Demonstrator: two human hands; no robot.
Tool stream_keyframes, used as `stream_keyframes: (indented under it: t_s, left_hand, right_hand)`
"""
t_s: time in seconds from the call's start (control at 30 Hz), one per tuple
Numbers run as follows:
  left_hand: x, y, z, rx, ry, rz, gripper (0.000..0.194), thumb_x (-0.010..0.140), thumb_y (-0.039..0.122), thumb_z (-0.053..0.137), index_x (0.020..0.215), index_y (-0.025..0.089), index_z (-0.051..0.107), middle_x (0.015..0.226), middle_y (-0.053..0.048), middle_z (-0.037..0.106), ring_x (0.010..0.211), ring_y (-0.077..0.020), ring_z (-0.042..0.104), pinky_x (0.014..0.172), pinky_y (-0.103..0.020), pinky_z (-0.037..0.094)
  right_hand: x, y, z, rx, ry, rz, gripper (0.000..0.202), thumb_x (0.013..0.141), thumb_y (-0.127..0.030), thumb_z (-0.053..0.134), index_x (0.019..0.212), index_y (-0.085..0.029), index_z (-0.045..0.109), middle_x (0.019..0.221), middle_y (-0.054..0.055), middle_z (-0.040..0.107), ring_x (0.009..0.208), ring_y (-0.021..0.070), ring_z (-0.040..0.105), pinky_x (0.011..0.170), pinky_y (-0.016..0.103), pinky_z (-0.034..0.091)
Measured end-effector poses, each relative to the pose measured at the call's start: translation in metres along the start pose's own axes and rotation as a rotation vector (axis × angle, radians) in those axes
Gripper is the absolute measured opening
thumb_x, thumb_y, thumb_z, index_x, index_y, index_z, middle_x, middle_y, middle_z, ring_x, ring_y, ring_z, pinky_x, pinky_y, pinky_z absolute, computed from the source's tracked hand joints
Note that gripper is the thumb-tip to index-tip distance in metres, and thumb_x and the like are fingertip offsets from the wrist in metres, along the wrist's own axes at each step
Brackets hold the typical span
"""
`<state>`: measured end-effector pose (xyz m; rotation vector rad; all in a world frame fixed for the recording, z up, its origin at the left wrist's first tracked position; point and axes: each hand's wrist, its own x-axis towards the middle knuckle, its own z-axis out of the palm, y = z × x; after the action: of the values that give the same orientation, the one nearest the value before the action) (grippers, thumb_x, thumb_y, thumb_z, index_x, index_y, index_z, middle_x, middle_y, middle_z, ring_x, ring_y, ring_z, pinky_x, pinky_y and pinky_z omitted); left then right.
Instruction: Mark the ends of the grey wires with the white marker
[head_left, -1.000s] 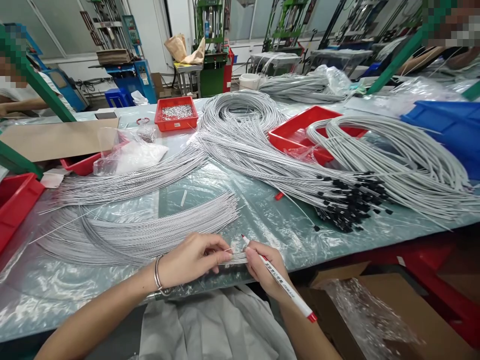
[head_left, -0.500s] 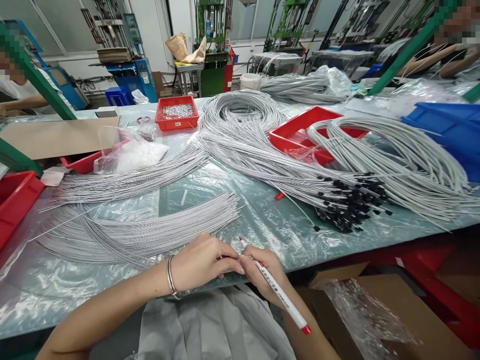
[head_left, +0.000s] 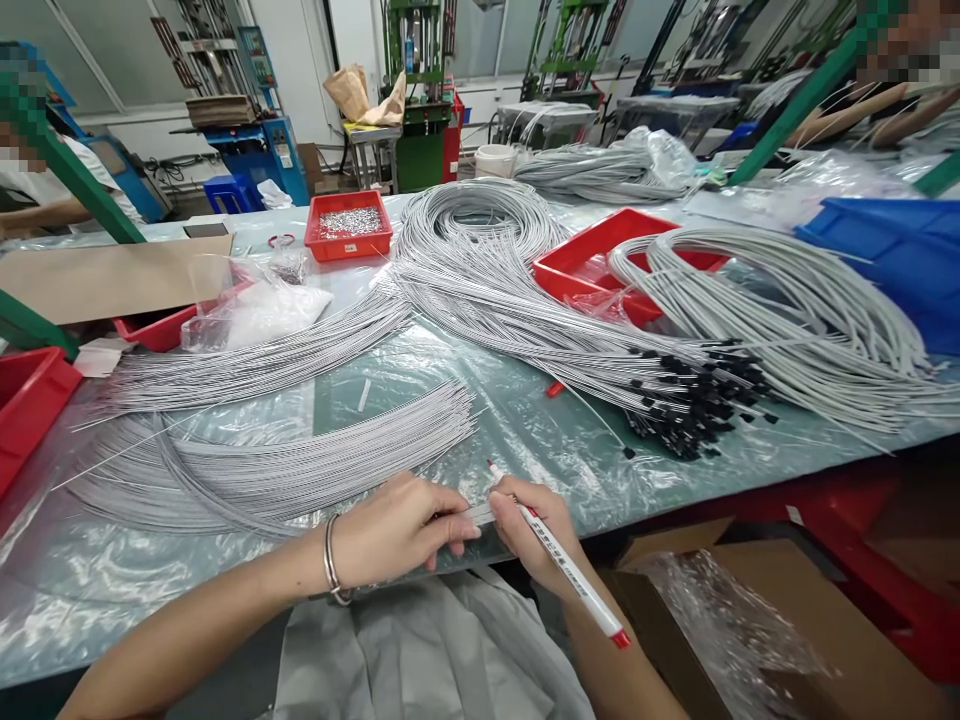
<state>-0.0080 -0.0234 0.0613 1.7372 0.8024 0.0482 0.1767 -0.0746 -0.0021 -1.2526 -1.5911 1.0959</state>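
Observation:
Near the table's front edge, my left hand (head_left: 405,525), with a bracelet at the wrist, is closed on a thin strand of grey wires (head_left: 480,512). These wires stretch across to my right hand (head_left: 536,520), whose fingers are closed round a white marker (head_left: 570,575). The marker's red tip points up and away, its red end toward my forearm. Just beyond my left hand lies a fanned bundle of grey wires (head_left: 360,455). Further right, a thick bundle with black connectors (head_left: 694,400) rests on the table.
A red tray of small metal parts (head_left: 347,225) stands at the back, with coiled cables (head_left: 480,215) beside it. Right of these are another red tray (head_left: 585,250), pale cable loops (head_left: 810,310) and a blue bin (head_left: 892,260). An open cardboard box (head_left: 787,620) sits below the table edge.
My hands have moved slightly apart, and a short stretch of wires now shows between them. The marker has shifted a little right with my right hand.

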Motion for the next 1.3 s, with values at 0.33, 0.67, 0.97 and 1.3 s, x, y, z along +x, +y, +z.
stream_keyframes:
  t_s: [0.33, 0.67, 0.97, 1.3]
  left_hand:
    - [0.004, -0.004, -0.015, -0.307, -0.011, -0.058, 0.038, 0.087, 0.043, 0.048, 0.074, 0.009, 0.057, 0.063, -0.003, 0.057, 0.048, -0.0065, 0.050, 0.043, -0.014, 0.036]
    - [0.007, -0.004, -0.010, -0.369, 0.018, -0.025, 0.037, 0.088, 0.041, 0.047, 0.075, 0.008, 0.057, 0.061, -0.003, 0.055, 0.045, -0.0047, 0.048, 0.042, -0.012, 0.036]
    - [0.005, 0.000, -0.009, -0.075, -0.119, -0.021, 0.035, 0.090, 0.036, 0.042, 0.073, 0.010, 0.059, 0.052, -0.001, 0.053, 0.046, -0.0044, 0.050, 0.046, -0.010, 0.036]
    - [0.003, -0.001, -0.009, -0.118, -0.040, 0.003, 0.036, 0.091, 0.038, 0.041, 0.076, 0.010, 0.059, 0.066, -0.004, 0.061, 0.060, -0.0094, 0.060, 0.054, -0.013, 0.045]
  right_hand:
    - [0.001, 0.000, 0.009, -0.168, 0.301, -0.397, 0.052, 0.086, -0.005, 0.041, 0.135, -0.022, 0.042, 0.057, -0.003, 0.057, 0.051, 0.0085, 0.049, 0.059, 0.023, 0.044]
    - [0.002, -0.003, 0.025, -0.268, 0.332, -0.458, 0.056, 0.083, -0.002, 0.044, 0.136, -0.018, 0.039, 0.060, -0.002, 0.054, 0.054, 0.0099, 0.049, 0.061, 0.025, 0.043]
    - [0.003, -0.009, 0.001, 0.000, -0.045, -0.081, 0.031, 0.088, -0.023, 0.044, 0.059, -0.014, 0.042, 0.045, -0.004, 0.035, 0.040, 0.0047, 0.030, 0.039, 0.018, 0.023]
    - [0.001, -0.006, 0.009, -0.077, 0.205, -0.197, 0.013, 0.087, -0.014, 0.045, 0.086, -0.015, 0.058, 0.053, -0.003, 0.051, 0.046, 0.0065, 0.045, 0.048, 0.018, 0.037]
